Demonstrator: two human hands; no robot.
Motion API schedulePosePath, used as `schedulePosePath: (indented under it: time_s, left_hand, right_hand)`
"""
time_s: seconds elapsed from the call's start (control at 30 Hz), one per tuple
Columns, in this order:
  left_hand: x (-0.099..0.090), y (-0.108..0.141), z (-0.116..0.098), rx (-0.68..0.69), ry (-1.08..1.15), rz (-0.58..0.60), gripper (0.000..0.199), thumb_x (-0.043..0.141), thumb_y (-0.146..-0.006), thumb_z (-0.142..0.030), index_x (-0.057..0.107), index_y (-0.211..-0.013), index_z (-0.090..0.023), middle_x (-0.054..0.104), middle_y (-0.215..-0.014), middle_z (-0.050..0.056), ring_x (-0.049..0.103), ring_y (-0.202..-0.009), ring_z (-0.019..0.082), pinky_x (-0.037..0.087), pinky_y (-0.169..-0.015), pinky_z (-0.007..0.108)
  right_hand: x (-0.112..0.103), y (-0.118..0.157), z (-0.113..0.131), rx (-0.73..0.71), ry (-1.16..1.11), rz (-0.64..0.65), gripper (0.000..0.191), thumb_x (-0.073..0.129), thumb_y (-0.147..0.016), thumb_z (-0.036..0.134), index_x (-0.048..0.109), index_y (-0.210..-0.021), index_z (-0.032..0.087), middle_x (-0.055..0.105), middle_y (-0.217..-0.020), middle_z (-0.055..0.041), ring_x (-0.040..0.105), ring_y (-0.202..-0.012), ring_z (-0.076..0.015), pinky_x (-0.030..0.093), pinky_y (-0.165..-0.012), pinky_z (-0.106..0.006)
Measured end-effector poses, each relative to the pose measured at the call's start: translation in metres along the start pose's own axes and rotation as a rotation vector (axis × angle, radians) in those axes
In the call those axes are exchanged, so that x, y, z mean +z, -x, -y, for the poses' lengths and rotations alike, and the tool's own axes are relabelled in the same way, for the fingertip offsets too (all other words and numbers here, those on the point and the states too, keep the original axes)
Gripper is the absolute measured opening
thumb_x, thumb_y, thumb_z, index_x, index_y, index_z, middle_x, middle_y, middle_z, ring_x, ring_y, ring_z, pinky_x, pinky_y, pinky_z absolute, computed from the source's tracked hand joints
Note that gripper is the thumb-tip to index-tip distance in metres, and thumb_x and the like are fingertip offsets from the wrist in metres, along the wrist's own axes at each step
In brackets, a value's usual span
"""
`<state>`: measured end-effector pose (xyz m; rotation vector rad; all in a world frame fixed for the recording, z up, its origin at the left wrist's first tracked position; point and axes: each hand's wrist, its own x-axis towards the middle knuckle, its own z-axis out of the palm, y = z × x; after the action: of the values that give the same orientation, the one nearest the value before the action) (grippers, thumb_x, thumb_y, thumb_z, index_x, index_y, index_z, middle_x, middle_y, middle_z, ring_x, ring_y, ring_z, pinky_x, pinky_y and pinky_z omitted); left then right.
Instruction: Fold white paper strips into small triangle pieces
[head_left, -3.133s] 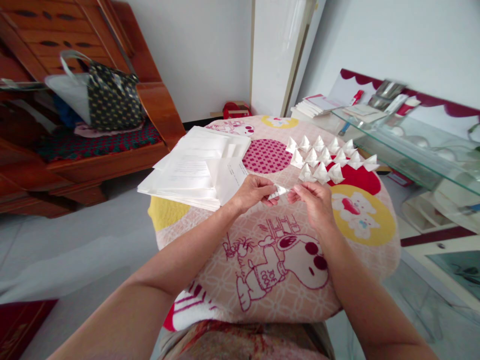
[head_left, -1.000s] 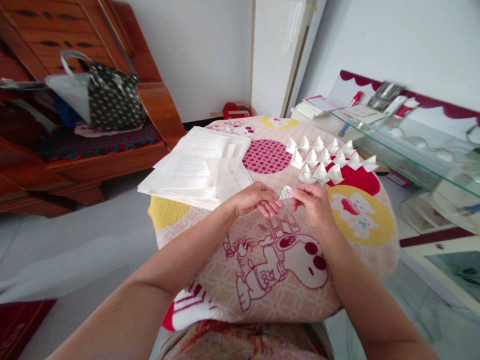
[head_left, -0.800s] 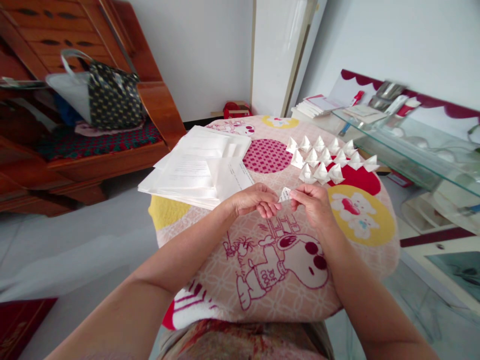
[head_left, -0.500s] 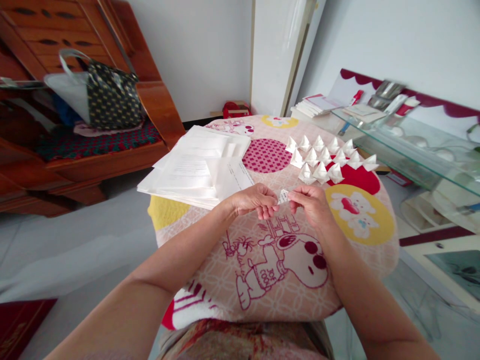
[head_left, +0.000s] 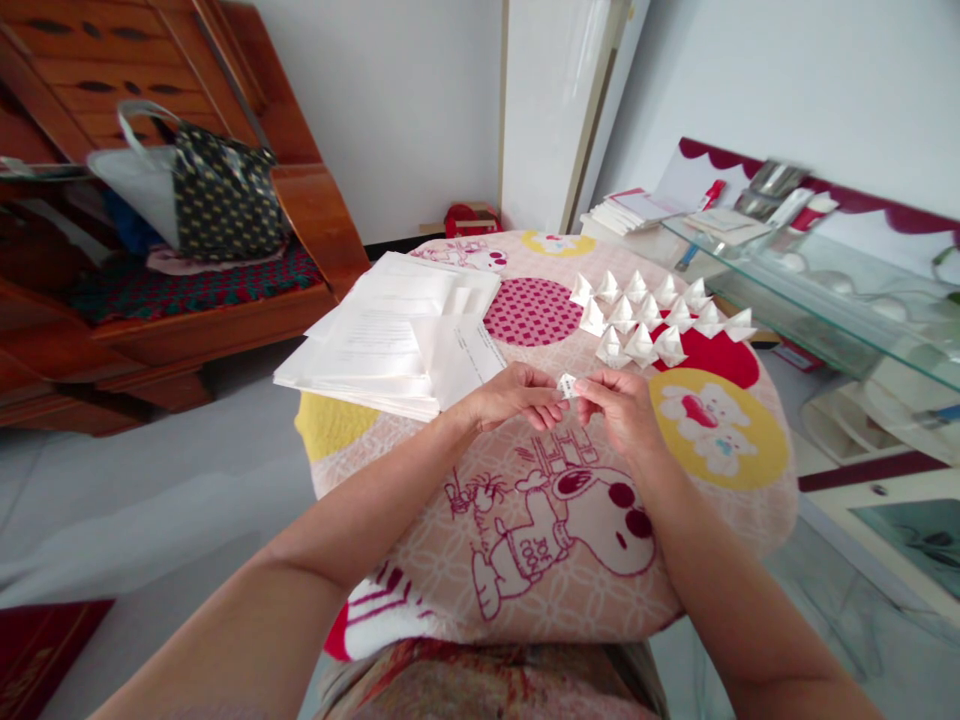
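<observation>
Between my hands, above the middle of the table, is a small folded piece of printed paper (head_left: 568, 386). The fingers of my left hand (head_left: 523, 396) pinch its left side, and my right hand (head_left: 616, 402) grips its right side between thumb and index finger. Much of the paper is hidden behind the fingertips. Beyond my right hand stand several white folded paper boats (head_left: 641, 345), lined up in rows. Left of my hands lies a stack of printed paper sheets (head_left: 360, 345), with smaller pieces of paper (head_left: 457, 350) on top.
A round table (head_left: 555, 600) with a pink patterned cloth is in front of me. On the right is a glass shelf (head_left: 840, 300) holding papers and a metal container. A wooden bench (head_left: 315, 220) with a dotted bag (head_left: 225, 190) stands on the left.
My two hands have come slightly closer together, and less of the folded paper's length shows between the fingers. The boats and the stack have not moved.
</observation>
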<state>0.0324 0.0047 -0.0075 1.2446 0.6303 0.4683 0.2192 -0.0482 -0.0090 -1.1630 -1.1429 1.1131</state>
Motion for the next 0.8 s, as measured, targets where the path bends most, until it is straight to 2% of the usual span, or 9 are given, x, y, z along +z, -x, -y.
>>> schedulePosePath:
  time_s: [0.1, 0.23, 0.4, 0.47, 0.57, 0.63, 0.73, 0.8]
  left_hand:
    - [0.004, 0.0, -0.002, 0.016, -0.049, -0.029, 0.025, 0.077, -0.088, -0.032, 0.07, -0.08, -0.009, 0.07, -0.065, 0.003, 0.064, -0.053, 0.007, 0.052, -0.052, 0.017]
    - [0.005, 0.002, -0.003, 0.067, -0.099, -0.044, 0.028, 0.071, -0.093, -0.032, 0.065, -0.076, -0.011, 0.064, -0.057, -0.001, 0.06, -0.047, 0.005, 0.046, -0.045, 0.014]
    - [0.004, 0.002, -0.002, 0.066, -0.072, 0.002, 0.034, 0.075, -0.088, -0.042, 0.068, -0.08, -0.01, 0.071, -0.07, 0.005, 0.067, -0.057, 0.01, 0.052, -0.052, 0.02]
    - [0.004, 0.0, 0.0, 0.069, -0.078, -0.042, 0.035, 0.076, -0.087, -0.042, 0.067, -0.077, -0.01, 0.069, -0.066, 0.003, 0.063, -0.053, 0.009, 0.047, -0.048, 0.018]
    - [0.005, -0.003, 0.004, 0.08, -0.15, -0.123, 0.031, 0.071, -0.09, -0.036, 0.064, -0.073, -0.012, 0.06, -0.056, -0.002, 0.049, -0.042, 0.005, 0.032, -0.04, 0.016]
    - [0.005, -0.005, 0.006, 0.1, -0.214, -0.162, 0.029, 0.067, -0.091, -0.033, 0.063, -0.072, -0.012, 0.056, -0.053, -0.004, 0.042, -0.04, 0.004, 0.026, -0.04, 0.017]
    - [0.004, -0.007, 0.008, 0.124, -0.286, -0.196, 0.028, 0.065, -0.089, -0.034, 0.063, -0.071, -0.013, 0.051, -0.05, -0.006, 0.037, -0.041, 0.004, 0.024, -0.043, 0.018]
    - [0.005, -0.007, 0.008, 0.121, -0.302, -0.192, 0.03, 0.066, -0.087, -0.038, 0.062, -0.07, -0.013, 0.051, -0.051, -0.006, 0.038, -0.043, 0.005, 0.025, -0.043, 0.019]
  right_hand:
    - [0.002, 0.0, -0.001, 0.022, -0.076, 0.0, 0.027, 0.081, -0.069, 0.037, 0.065, -0.057, 0.019, 0.061, -0.049, 0.0017, 0.051, -0.039, -0.0091, 0.043, -0.039, -0.022]
    - [0.004, 0.001, 0.0, 0.032, -0.131, -0.002, 0.031, 0.081, -0.068, 0.038, 0.062, -0.055, 0.019, 0.058, -0.047, 0.0027, 0.049, -0.036, -0.0086, 0.041, -0.035, -0.021]
    - [0.003, 0.0, -0.003, 0.004, -0.075, -0.01, 0.031, 0.08, -0.071, 0.039, 0.062, -0.054, 0.019, 0.058, -0.046, 0.0026, 0.048, -0.036, -0.0082, 0.04, -0.035, -0.02]
    - [0.003, 0.0, -0.006, -0.006, -0.039, -0.011, 0.032, 0.078, -0.073, 0.039, 0.061, -0.054, 0.019, 0.057, -0.046, 0.0026, 0.047, -0.035, -0.0077, 0.037, -0.035, -0.02]
    - [0.002, -0.003, -0.011, -0.017, 0.027, 0.0, 0.033, 0.076, -0.075, 0.041, 0.06, -0.055, 0.019, 0.054, -0.044, 0.0034, 0.044, -0.035, -0.0072, 0.032, -0.035, -0.02]
    - [0.001, -0.004, -0.013, -0.01, 0.082, 0.054, 0.036, 0.072, -0.078, 0.045, 0.06, -0.056, 0.019, 0.053, -0.044, 0.0035, 0.044, -0.035, -0.0078, 0.032, -0.036, -0.021]
    - [-0.001, -0.005, -0.014, 0.006, 0.142, 0.16, 0.038, 0.066, -0.081, 0.049, 0.059, -0.058, 0.019, 0.056, -0.05, 0.0018, 0.049, -0.039, -0.0101, 0.037, -0.039, -0.022]
    - [-0.001, -0.005, -0.014, -0.007, 0.17, 0.159, 0.038, 0.064, -0.08, 0.049, 0.057, -0.057, 0.02, 0.054, -0.049, 0.0023, 0.047, -0.039, -0.0097, 0.035, -0.039, -0.022]
